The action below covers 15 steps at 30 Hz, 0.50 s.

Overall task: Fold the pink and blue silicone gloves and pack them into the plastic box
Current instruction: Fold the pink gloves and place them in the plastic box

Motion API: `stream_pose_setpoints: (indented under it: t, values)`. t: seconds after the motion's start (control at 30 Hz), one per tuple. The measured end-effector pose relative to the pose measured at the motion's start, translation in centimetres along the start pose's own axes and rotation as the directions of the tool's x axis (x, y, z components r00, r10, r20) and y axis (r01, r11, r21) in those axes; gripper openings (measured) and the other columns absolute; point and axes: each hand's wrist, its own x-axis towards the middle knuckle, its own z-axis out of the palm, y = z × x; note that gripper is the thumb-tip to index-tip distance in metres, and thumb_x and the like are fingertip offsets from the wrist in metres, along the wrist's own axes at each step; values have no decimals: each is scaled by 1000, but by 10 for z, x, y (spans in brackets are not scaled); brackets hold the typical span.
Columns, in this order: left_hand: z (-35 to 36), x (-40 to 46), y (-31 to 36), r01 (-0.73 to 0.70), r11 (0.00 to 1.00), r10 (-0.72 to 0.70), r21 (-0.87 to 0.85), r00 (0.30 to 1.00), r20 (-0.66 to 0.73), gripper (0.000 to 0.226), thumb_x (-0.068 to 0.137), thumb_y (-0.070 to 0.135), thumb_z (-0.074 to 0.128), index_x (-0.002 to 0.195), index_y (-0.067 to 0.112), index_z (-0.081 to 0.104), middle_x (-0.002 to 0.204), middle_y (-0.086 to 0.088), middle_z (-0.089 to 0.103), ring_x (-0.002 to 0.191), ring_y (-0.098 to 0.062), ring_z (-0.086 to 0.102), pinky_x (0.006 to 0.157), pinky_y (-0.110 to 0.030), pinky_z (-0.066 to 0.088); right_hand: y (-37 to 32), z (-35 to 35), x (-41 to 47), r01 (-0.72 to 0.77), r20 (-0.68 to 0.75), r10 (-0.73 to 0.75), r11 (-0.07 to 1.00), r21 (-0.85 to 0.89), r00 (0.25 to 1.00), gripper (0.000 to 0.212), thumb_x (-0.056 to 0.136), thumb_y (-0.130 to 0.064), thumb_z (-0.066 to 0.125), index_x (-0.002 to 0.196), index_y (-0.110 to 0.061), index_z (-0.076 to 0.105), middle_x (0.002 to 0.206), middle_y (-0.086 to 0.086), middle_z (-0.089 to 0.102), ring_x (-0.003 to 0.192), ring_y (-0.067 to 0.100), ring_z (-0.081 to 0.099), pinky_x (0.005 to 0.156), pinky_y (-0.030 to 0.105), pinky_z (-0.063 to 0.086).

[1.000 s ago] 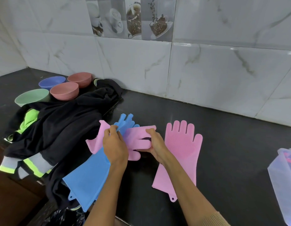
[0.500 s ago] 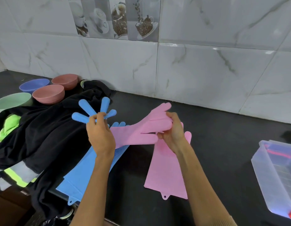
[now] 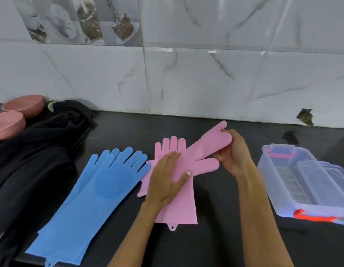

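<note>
**Ann:** Down went that blue glove the left hand (image 3: 168, 178) had been holding up a moment before! Both blue gloves (image 3: 101, 182) lay flat on the tabletop (image 3: 221, 237), fingers toward the wall, one overlapping the other.

**Raj:** And the left hand had come across to the pink pair. It was open, palm down, fingers spread, pressing the upper pink glove (image 3: 198, 158) where it crossed the flat pink glove (image 3: 179, 207).

**Ann:** What about the right hand (image 3: 234, 151)?

**Raj:** Closed on the finger end of that upper pink glove, thumb underneath, holding it lifted and stretched off toward the wall on the right. Wrist cocked, forearm running up from the bottom edge. The left forearm came in on a diagonal from bottom centre.

**Ann:** So where did that leave the task?

**Raj:** Early, I'd judge. Laying out and lining up the pink pair, no fold made, nothing packed. The gloves crossed at an angle instead of stacking.

**Ann:** Next move?

**Raj:** Probably swing the lifted end round so it sat square on the lower glove, then fold. Silicone is floppy and grippy, so it could drag its partner askew.

**Ann:** And the plastic box (image 3: 302, 182)?

**Raj:** Just beyond the right arm, lid off, red latches showing, with what looked like a clear insert inside. Dark clothing (image 3: 36, 155) and pink bowls (image 3: 15, 114) sat far left.
</note>
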Motion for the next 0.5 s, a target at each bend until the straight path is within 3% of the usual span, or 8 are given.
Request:
stream_pose_setpoints:
  t: [0.1,0.17,0.23,0.33,0.43,0.5]
  values:
    - [24,2,27,-159,984,165,-80,983,76,86,73,70,56,142,51,10,148,24,25,132,8,24,106,-8,17,-14,-16,-12,58,-10,-58,991,122,998,31,96,-21,31,70,-12,44,69,9,65,53,15,65,37,22,41]
    - [35,9,47,-159,973,166,-167,986,26,81,80,55,62,139,58,6,145,25,32,127,13,29,101,1,18,-24,-22,-19,103,-28,-100,984,146,995,35,97,-24,36,66,-13,46,80,11,57,67,21,65,43,25,46]
    - [42,15,67,-169,941,162,-294,986,-48,74,87,38,62,139,55,12,137,20,44,122,10,39,100,1,30,-35,-24,-27,157,-25,-155,976,151,988,34,97,-26,42,70,-14,59,80,8,58,80,27,61,51,28,52]
    - [43,24,92,-212,851,161,-481,976,-145,62,89,23,63,139,40,31,127,27,52,117,7,50,98,-13,45,-49,-25,-36,230,35,-239,959,168,970,24,96,-27,46,97,-10,62,83,3,69,80,27,69,60,31,57]
    - [35,32,107,-283,786,174,-550,954,-243,51,86,13,64,130,30,44,116,37,52,110,14,52,89,-6,46,-53,-30,-42,264,140,-275,960,94,951,39,89,-38,53,111,-6,59,110,8,65,97,32,68,69,33,57]
    - [30,36,115,-236,770,114,-592,965,-237,26,91,18,58,117,21,56,92,34,60,90,15,58,71,-9,51,-50,-36,-43,226,207,-238,971,81,949,57,81,-47,56,119,-5,57,130,10,57,112,35,61,74,33,56]
